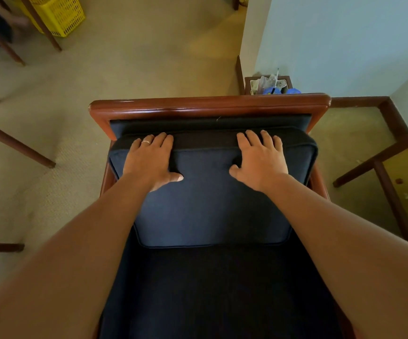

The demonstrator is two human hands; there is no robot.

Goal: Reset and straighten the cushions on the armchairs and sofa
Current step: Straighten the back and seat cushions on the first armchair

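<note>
Head view: the dark navy fabric back cushion point(210, 192) leans against the armchair's polished reddish wooden frame point(208, 105); the left hand point(150, 160) and right hand point(261, 160) press flat on its upper edge, fingers spread wide, gripping nothing

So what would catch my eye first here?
Two bare hands, the left hand and the right hand, lie flat over the top edge of a dark blue fabric back cushion in a red-brown wooden armchair. At top left stands a bright yellow perforated plastic basket.
</note>
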